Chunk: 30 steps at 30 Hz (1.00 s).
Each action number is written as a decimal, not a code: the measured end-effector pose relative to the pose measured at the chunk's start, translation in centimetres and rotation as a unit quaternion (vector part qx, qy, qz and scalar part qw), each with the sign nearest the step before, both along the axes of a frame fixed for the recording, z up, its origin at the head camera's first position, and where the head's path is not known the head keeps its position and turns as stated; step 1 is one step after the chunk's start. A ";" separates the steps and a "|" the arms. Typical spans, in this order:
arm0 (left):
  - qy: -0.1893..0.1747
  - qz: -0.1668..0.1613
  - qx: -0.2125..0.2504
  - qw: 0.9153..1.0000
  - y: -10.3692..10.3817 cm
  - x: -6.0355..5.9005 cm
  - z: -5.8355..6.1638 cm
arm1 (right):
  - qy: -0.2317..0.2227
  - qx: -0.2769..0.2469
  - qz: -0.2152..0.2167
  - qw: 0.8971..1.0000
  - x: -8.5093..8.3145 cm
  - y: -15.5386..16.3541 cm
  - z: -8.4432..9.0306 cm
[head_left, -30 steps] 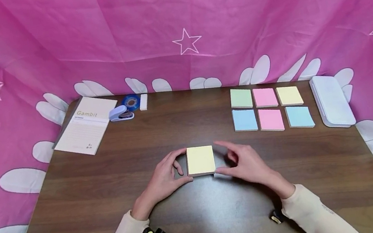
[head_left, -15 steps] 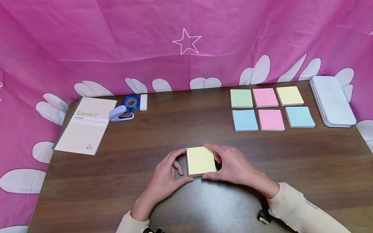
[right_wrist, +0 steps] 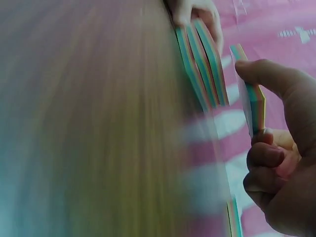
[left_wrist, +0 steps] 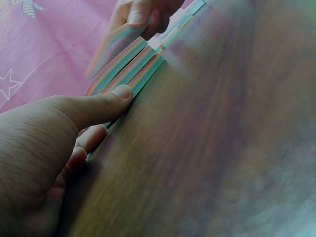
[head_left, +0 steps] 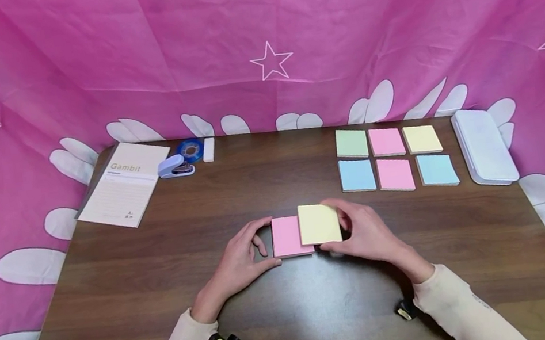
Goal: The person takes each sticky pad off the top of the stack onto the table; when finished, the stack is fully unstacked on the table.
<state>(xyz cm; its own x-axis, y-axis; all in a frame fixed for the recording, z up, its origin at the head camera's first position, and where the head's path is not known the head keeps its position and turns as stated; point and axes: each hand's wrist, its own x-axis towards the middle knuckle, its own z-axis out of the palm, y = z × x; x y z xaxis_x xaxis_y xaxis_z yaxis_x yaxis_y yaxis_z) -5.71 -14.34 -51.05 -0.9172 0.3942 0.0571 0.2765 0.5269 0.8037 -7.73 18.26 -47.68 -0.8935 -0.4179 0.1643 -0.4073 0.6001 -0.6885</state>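
My right hand (head_left: 367, 232) pinches a yellow-topped sticky note pad (head_left: 318, 223) between thumb and fingers. That pad is raised and overlaps the right part of a pink-topped sticky note pad (head_left: 285, 238) in the head view. The pink pad tops a short stack of sticky note pads (left_wrist: 129, 69), whose striped edges show three layers in both wrist views. With thumb at the near edge and fingers at the far left corner, my left hand (head_left: 238, 259) holds this stack on the table. A gap separates the lifted pad (right_wrist: 257, 106) from the stack in the right wrist view.
Two rows of sticky note pads (head_left: 395, 174) lie at the back right, beside a white case (head_left: 485, 147). At the back left are a notebook (head_left: 123, 185), a lilac stapler (head_left: 175, 166), a blue tape roll (head_left: 190, 150) and a white eraser (head_left: 208, 150).
My right hand closed in on the yellow pad, took hold of it and lifted it rightward off the stack, uncovering the pink pad. My left hand has stayed in place.
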 end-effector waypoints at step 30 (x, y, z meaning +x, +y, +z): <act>-0.006 0.002 -0.003 1.000 0.0 0.1 0.1 | -0.032 0.098 -0.057 0.993 -0.4 9.4 -1.1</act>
